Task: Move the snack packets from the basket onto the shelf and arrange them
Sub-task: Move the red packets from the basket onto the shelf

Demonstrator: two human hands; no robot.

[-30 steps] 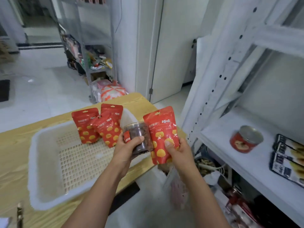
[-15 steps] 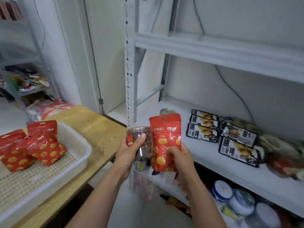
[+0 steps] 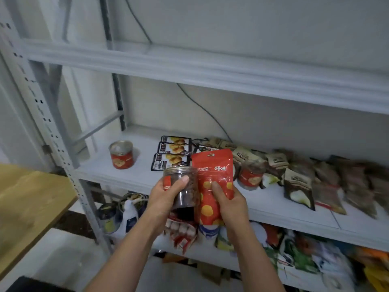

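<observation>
Centre frame: gripping a clear jar (image 3: 190, 191) in the left hand (image 3: 165, 200), pinching a red snack pouch (image 3: 214, 171) in the right hand (image 3: 230, 205). Probably light, floppy, slick; hold mid-body.

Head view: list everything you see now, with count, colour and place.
shelf rack: one, white, straight ahead
red tins: two, red, middle shelf, one left, another right of held packet
black packets: three, black, overlapping on middle shelf
dark pouches: many, brown-black, middle shelf right
mixed goods: uncounted, many colours, lower shelf
table: one, wooden, left
jar: one, clear, held centre
red snack packet: one, red with yellow spots, beside jar
left hand: grips jar
right hand: grips red snack packet
</observation>
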